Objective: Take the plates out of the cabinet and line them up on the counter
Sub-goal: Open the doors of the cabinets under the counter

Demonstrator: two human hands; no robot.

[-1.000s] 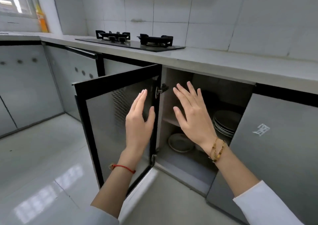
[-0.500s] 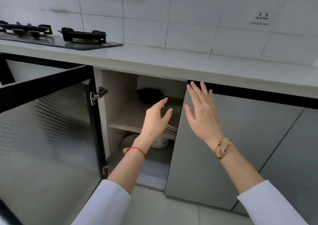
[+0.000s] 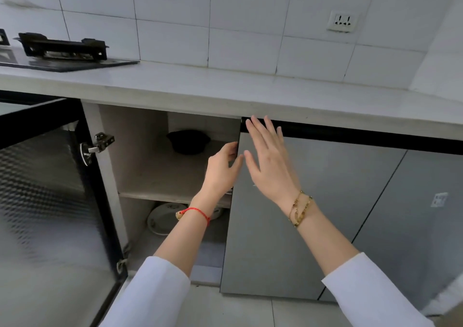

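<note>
The left hand [image 3: 221, 169] has moved in to curl round the right door [image 3: 288, 214] edge; the right hand [image 3: 269, 164] hovers spread. Plates [image 3: 164, 217] remain in the cabinet, bench [image 3: 250, 91] bare.

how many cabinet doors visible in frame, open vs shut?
3. Left door swung open; middle door shut, left hand curled at its edge; right door shut. More may lie outside the frame.

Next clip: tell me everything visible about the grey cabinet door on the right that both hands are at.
The right cabinet door is a smooth, matte grey panel topped by a black strip, seemingly shut. It hangs under the counter, hiding the right half of the shelves. The left hand curls around its left edge; the right hand is spread open against its front.
</note>
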